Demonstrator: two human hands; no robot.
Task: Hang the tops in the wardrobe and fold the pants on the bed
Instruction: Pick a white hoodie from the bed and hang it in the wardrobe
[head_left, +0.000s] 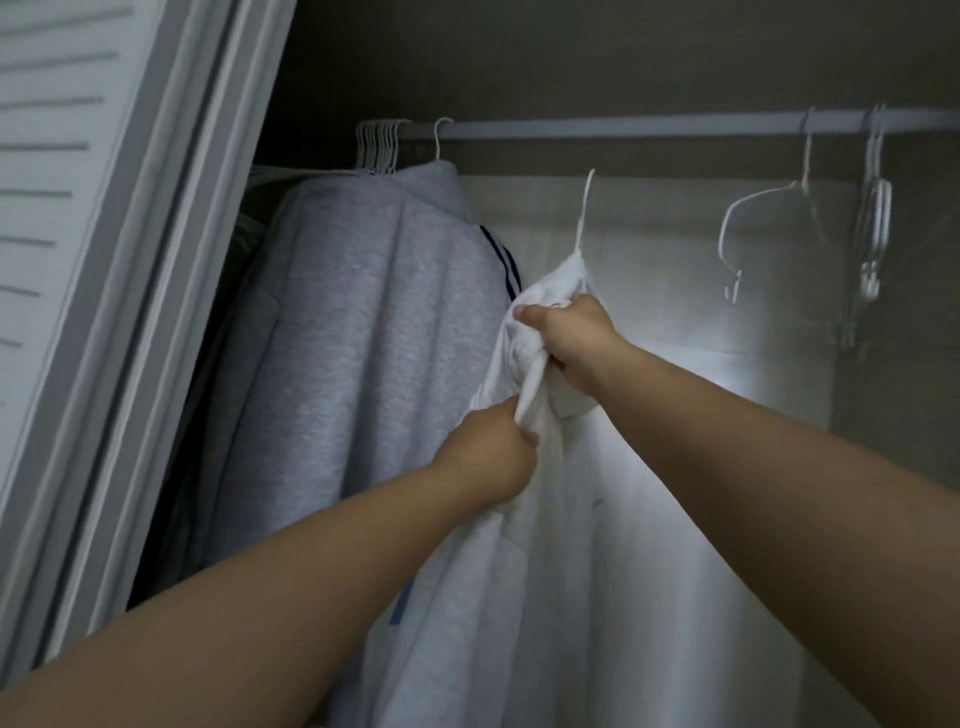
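Left hand (488, 452) and right hand (569, 343) both grip bunched white top (561, 571) on hanger (586, 208), below rail (623, 130).

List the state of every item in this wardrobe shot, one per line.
white top: on a hanger, not yet on the rod
its hanger: hook below the rod
grey top: hung on the rod
rod: carries empty hangers
left hand: gripping white top
right hand: gripping white top

Wardrobe rail (623, 129) with grey top (363, 322), empty hangers (753, 218).
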